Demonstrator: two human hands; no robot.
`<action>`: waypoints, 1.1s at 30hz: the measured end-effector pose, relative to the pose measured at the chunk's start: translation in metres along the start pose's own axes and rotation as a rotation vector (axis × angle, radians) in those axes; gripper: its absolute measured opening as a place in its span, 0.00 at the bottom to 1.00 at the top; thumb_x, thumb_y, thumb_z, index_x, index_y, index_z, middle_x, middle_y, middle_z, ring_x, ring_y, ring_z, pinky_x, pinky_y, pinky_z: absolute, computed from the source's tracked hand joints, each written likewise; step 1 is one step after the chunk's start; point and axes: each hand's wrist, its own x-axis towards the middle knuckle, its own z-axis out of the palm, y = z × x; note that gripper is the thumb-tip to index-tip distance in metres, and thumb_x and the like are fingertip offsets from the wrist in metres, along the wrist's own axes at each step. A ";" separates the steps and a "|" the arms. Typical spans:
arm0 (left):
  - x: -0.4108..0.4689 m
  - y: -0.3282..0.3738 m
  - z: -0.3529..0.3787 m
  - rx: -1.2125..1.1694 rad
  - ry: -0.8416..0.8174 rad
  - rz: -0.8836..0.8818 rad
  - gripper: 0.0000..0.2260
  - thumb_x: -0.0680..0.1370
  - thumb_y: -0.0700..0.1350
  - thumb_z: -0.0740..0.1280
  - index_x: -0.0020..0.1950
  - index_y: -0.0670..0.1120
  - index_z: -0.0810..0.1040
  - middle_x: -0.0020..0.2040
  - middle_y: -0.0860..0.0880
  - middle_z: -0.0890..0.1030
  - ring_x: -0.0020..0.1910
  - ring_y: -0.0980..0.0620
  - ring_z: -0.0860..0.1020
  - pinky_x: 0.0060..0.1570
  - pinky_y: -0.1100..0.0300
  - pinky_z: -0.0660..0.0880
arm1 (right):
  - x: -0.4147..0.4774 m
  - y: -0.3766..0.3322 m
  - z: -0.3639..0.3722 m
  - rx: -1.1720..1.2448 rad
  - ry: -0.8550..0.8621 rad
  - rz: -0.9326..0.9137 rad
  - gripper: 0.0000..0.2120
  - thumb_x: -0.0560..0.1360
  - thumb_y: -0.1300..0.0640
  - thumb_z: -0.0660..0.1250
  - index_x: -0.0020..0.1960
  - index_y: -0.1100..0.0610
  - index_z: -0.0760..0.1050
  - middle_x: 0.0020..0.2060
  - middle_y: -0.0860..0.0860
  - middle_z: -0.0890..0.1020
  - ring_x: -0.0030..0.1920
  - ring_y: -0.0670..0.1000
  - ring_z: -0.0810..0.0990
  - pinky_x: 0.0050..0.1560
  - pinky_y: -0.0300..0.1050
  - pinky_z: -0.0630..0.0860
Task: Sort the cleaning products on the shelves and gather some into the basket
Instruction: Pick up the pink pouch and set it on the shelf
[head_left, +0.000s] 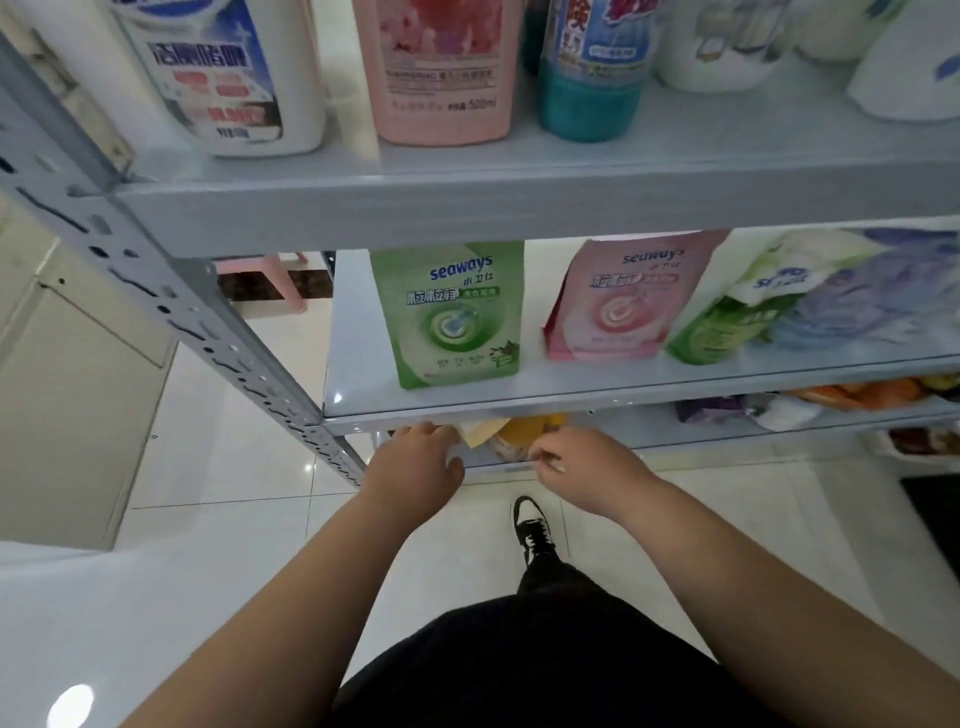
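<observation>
Step in hand: a guess only, but both hands look set to take the yellow packets from the low shelf.
Task's thing: the yellow packets (524, 430) lie on the lower shelf (649, 431), tucked under the front edge of the middle shelf (571, 402), which hides most of them.
Key relation: the packets sit straight ahead of the hands and between them. The strip that shows runs side to side along the shelf front. How far back they run is hidden.
Left hand (415, 460): at the packets' left end, with its fingertips out of sight under the shelf edge. I cannot tell whether it grips anything.
Right hand (587, 457): just beside the packets' right end, fingers curled. Whether they pinch an edge or hold nothing is unclear.
Nearer hand: neither by much, since the two flank the packets.
Spacing of hands: apart, with the packets in the gap.
Next move calls for: a pull toward the body and slightly down to clear the overhanging shelf edge.
Risk: the edge above may catch the packets.
Middle shelf: a green pouch (457, 317) and a pink pouch (623, 306) stand upright, well apart.
Top shelf (467, 208): a white bottle (218, 78), a pink bottle (441, 67) and a blue bottle (587, 78).
Basket: not clearly in view.
</observation>
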 end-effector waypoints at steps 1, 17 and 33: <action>-0.001 0.005 0.004 -0.023 -0.006 0.011 0.16 0.80 0.51 0.65 0.67 0.50 0.78 0.61 0.48 0.80 0.61 0.43 0.77 0.54 0.52 0.75 | -0.009 0.006 -0.001 -0.047 -0.006 0.009 0.12 0.81 0.50 0.61 0.58 0.47 0.81 0.54 0.48 0.81 0.53 0.53 0.80 0.54 0.51 0.79; 0.148 0.153 -0.033 -0.735 0.187 -0.291 0.35 0.77 0.50 0.73 0.81 0.54 0.60 0.71 0.53 0.73 0.57 0.47 0.80 0.56 0.46 0.81 | -0.008 0.128 -0.087 -0.239 -0.017 -0.144 0.13 0.81 0.50 0.61 0.62 0.51 0.77 0.56 0.53 0.80 0.55 0.56 0.79 0.52 0.50 0.78; 0.087 0.187 0.013 -0.952 0.533 -0.456 0.10 0.81 0.45 0.63 0.59 0.56 0.78 0.47 0.60 0.83 0.44 0.66 0.79 0.39 0.67 0.73 | 0.024 0.188 -0.123 -0.089 -0.046 -0.189 0.13 0.78 0.44 0.67 0.60 0.48 0.74 0.50 0.44 0.77 0.51 0.53 0.80 0.46 0.48 0.76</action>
